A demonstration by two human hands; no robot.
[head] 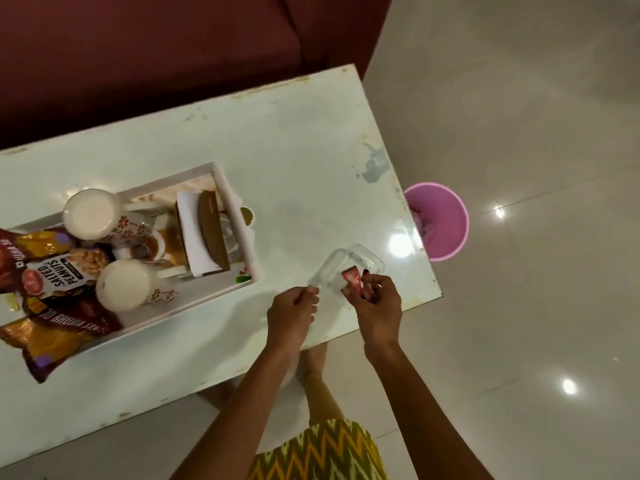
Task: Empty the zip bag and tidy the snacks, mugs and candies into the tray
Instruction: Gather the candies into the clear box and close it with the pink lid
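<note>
Hands [377, 303] over white table [311, 161]; tiled floor [519, 98]

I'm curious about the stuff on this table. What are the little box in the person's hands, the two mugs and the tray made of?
Box: clear thin plastic, by the look; the table and a red candy wrapper show through it.
Mugs: probably glazed ceramic, white and glossy with a red flower print.
Tray: white and smooth, perhaps painted wood or plastic; I cannot tell which.
</note>
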